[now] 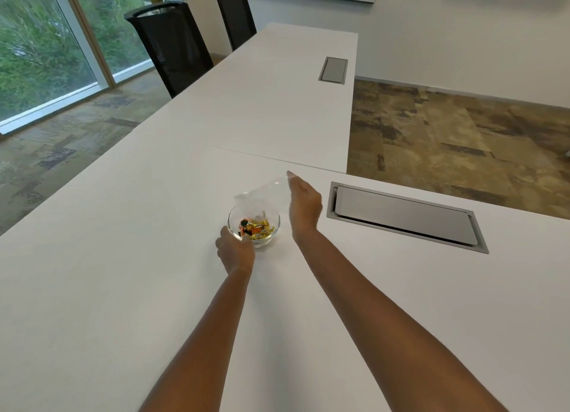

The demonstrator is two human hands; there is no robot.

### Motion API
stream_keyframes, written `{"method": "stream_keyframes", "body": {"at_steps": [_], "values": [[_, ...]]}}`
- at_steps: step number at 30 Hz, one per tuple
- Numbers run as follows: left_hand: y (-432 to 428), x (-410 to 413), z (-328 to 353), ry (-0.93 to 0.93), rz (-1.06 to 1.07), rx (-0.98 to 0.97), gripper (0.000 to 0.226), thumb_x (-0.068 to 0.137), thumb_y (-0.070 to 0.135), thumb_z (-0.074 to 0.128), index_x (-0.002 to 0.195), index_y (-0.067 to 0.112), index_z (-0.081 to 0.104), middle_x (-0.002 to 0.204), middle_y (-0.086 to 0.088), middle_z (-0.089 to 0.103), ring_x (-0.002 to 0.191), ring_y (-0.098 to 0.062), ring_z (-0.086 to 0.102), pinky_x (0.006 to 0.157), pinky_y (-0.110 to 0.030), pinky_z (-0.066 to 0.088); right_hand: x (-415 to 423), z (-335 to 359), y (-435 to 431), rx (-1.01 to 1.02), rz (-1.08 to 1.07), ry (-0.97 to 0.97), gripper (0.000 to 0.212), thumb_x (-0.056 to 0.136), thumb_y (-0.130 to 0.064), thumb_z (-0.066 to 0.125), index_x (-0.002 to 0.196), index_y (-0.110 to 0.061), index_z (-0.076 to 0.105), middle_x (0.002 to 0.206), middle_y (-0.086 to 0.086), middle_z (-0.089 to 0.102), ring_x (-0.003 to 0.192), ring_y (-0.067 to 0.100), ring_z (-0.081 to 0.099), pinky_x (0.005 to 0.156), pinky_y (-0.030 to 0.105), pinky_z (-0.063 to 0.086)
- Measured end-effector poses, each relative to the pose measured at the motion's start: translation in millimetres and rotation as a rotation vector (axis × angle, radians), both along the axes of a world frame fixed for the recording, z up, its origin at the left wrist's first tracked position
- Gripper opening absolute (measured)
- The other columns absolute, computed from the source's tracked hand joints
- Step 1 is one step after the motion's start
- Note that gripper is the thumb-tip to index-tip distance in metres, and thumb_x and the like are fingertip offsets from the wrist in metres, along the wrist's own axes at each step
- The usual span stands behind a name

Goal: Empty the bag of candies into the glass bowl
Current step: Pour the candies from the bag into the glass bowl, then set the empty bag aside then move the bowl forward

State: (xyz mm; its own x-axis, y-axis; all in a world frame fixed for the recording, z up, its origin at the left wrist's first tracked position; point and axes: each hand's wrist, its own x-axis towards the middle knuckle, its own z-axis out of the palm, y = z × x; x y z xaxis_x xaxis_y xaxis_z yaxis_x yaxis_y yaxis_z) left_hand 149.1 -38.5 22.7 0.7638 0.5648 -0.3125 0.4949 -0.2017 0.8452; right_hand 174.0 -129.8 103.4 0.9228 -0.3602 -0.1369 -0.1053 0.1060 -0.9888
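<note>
A small glass bowl (273, 229) stands on the white table (123, 288) and holds several wrapped candies (256, 226), mostly gold, with some orange and green. My left hand (235, 251) grips the bowl's near left side. My right hand (303, 208) holds a clear plastic bag (265, 195) tilted above the bowl, its open end pointing down toward the candies. The bag looks see-through and I cannot make out candies inside it.
A grey cable hatch (404, 215) is set into the table just right of my right hand. A second hatch (333, 69) lies farther along the table. Two black chairs (172, 44) stand at the far left side, by the window.
</note>
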Motion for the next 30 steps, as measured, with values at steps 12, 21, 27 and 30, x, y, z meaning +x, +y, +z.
{"method": "stream_keyframes", "body": {"at_steps": [12,21,27,30], "values": [[-50,-50,-11,-0.412,-0.022,-0.471,0.022,0.098,0.021,0.037,0.102,0.009,0.055,0.094,-0.01,0.06,0.085,-0.022,0.058,0.072,-0.024,0.047,-66,-46,-54,0.482,0.038,0.665,0.04,0.096,-0.033,0.037,0.133,-0.021,0.045,0.119,0.008,0.056,0.109,0.03,0.052,0.105,0.059,0.03],[-43,-66,-28,-0.296,0.003,-0.339,0.028,0.097,0.017,0.038,0.078,0.011,0.057,0.064,-0.003,0.05,0.048,-0.01,0.052,0.043,-0.011,0.043,-118,-75,-76,0.394,0.079,0.567,0.015,0.089,-0.009,0.057,0.074,-0.008,0.057,0.069,0.005,0.052,0.06,0.015,0.051,0.052,0.019,0.049],[-20,-73,-34,-0.172,-0.103,-0.245,0.031,0.095,0.015,0.044,0.068,0.012,0.058,0.059,-0.005,0.044,0.047,-0.02,0.041,0.039,-0.017,0.04,-139,-90,-74,0.222,0.189,0.546,0.019,0.086,-0.001,0.059,0.069,-0.006,0.062,0.059,0.005,0.051,0.053,0.012,0.047,0.045,0.014,0.047],[-7,-70,-34,-0.084,-0.12,-0.134,0.022,0.093,0.018,0.049,0.077,0.009,0.06,0.068,-0.011,0.055,0.065,-0.035,0.056,0.065,-0.037,0.048,-146,-95,-61,0.11,0.279,0.555,0.02,0.088,-0.004,0.057,0.069,-0.01,0.061,0.059,0.005,0.056,0.05,0.011,0.05,0.045,0.013,0.047]]}}
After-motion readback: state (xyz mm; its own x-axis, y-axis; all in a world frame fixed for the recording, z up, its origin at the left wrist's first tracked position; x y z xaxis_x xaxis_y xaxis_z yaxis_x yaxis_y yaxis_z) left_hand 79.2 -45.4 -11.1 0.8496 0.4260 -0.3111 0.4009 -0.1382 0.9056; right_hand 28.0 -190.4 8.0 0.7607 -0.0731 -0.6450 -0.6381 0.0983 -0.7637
